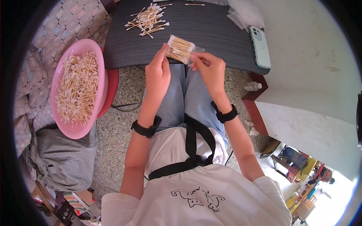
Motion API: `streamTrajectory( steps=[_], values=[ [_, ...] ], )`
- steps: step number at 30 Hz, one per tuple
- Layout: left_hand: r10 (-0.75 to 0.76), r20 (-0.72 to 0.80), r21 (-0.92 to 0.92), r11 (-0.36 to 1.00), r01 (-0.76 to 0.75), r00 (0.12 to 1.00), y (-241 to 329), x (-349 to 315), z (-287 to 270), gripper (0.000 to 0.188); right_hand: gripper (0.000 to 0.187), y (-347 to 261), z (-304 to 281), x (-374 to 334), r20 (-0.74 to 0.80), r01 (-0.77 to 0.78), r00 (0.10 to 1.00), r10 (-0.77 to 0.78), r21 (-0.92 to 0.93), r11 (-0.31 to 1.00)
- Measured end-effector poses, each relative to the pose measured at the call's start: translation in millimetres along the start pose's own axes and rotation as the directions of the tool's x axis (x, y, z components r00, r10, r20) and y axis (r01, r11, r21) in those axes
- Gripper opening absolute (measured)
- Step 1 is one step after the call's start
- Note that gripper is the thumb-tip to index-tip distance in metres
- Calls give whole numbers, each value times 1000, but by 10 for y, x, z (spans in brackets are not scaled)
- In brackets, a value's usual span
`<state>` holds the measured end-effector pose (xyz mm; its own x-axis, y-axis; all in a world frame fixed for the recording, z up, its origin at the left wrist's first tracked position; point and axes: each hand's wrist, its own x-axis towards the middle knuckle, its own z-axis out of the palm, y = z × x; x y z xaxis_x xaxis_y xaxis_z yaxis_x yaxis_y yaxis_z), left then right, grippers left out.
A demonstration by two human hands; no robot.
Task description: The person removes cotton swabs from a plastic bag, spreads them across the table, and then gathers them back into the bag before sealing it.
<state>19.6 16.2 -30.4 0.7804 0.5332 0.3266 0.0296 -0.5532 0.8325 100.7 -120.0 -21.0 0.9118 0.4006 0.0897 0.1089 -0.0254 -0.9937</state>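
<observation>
Between my two hands, over the near edge of the dark table, is a clear plastic bag of cotton swabs [180, 49]. My left hand [157, 71] is upright at the bag's left end, its fingers together and pressed on that side. At the bag's right end, my right hand [209, 69] pinches the loose plastic between thumb and fingers. The swabs inside lie side by side, with white tips at both ends. Just beyond my left hand, a loose pile of cotton swabs [149, 19] is spread on the table.
A pink basin [62, 126] full of cotton swabs stands at the left, above a red stool [112, 84]. The black striped table [215, 35] bears a phone [260, 49], clear plastic bags [247, 14] and a single swab [195, 4]. A bottle [252, 86] is by the right wall.
</observation>
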Motion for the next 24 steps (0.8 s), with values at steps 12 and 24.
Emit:
streamTrajectory(
  steps=[12,24],
  values=[
    [122,-43,63,991,-120,992,-47,-56,49,40,18,-32,-92,30,-8,-44,999,45,72,996],
    [150,-198,162,980,-119,969,18,-18,179,52,13,-60,-114,73,86,-84,993,76,88,993]
  ],
)
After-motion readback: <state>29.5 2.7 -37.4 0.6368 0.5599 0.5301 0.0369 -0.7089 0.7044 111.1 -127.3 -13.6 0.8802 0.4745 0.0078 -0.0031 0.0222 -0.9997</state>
